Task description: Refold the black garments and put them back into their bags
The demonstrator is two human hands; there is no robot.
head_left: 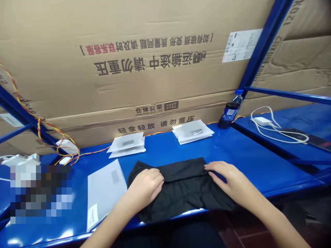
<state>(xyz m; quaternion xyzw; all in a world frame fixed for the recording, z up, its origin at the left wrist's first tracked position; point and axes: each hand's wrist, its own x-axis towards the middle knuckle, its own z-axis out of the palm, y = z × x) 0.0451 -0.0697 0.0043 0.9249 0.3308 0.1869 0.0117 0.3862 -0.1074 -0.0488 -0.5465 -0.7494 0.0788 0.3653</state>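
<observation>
A piece of black cloth, perhaps a garment [181, 193], lies on the blue metal shelf [232, 148] with its far part folded over in a band. Its near edge hangs slightly past the shelf's front. At its left end, my left hand [147, 184] is closed on the fabric, fingers curled under. My right hand [227, 174] pinches the right end of the folded band between thumb and fingers. Just left of the cloth lies a large frosted plastic bag [106, 193] with a white label at its lower corner.
Two small stacks of frosted packets, one left [126, 144] and one right [192, 132], lie along the back. A dark drink bottle [229, 113] stands by a blue post. Cartons [155, 86] wall the back. Twisted wires [38, 127], a white cable [271, 127] and a blurred patch flank the sides.
</observation>
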